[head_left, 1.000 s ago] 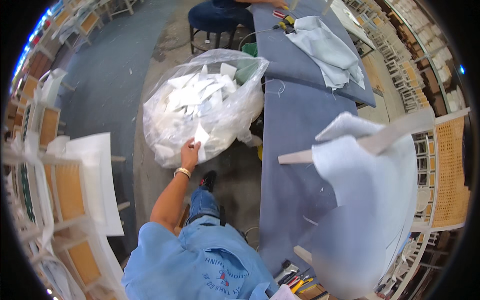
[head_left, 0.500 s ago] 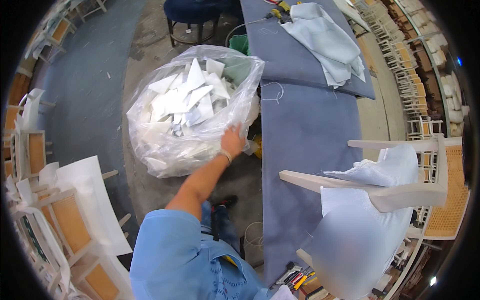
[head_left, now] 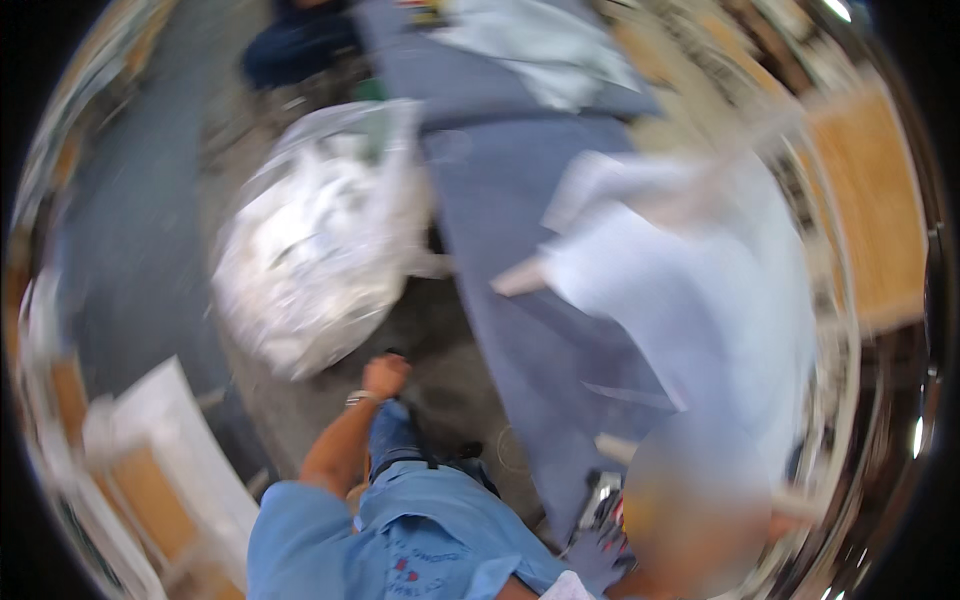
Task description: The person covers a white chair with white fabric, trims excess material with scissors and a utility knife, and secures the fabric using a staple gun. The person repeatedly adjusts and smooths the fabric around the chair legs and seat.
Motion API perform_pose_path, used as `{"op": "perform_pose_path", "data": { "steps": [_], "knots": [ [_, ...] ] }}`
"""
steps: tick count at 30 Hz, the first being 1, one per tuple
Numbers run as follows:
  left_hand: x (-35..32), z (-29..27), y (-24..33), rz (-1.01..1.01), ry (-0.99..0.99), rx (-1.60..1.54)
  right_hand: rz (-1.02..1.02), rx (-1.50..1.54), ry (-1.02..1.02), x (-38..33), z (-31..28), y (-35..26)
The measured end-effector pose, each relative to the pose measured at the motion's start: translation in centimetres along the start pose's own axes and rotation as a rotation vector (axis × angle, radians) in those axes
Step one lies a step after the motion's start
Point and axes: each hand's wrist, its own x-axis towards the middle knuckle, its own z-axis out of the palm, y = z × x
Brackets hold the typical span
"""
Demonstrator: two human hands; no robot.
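The whole picture is smeared by motion. My left hand (head_left: 385, 375) hangs low over the floor, fingers curled, nothing seen in it, just below a big clear plastic bag (head_left: 320, 250) stuffed with white scraps. A white wooden frame draped in pale cloth (head_left: 680, 290) is raised over the grey-blue table (head_left: 500, 230) on my right. A blurred skin-toned shape (head_left: 690, 500) at the lower right seems to be my right hand or forearm under that frame; its grip cannot be made out.
More pale cloth (head_left: 540, 45) lies at the table's far end, by a person on a dark seat (head_left: 300, 50). White chair frames with cane seats (head_left: 150, 470) stand at the left. A cane panel (head_left: 870, 220) is at the right.
My left hand has come away from the bag's side and dropped back toward my knee. The draped frame has swung up and closer to the camera. The view has shifted and blurred.
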Motion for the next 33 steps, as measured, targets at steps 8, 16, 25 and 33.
{"op": "perform_pose_path", "data": {
  "steps": [8,16,25,33],
  "knots": [
    [-4.1,-13.2,19.0,0.550,0.785,-0.562,-0.281,-0.180,0.291,5.5,-9.7,1.9],
    [-19.7,-3.0,56.4,1.068,0.700,0.254,-0.084,-0.849,-0.251,11.4,-2.0,5.5],
    [-31.4,3.1,63.0,1.205,0.471,-0.353,-0.155,-0.385,-0.148,7.1,-8.3,-1.3],
    [-34.6,11.0,47.0,1.070,-0.309,-0.523,0.304,0.321,-0.392,-10.4,-12.7,3.6]
  ]
}}
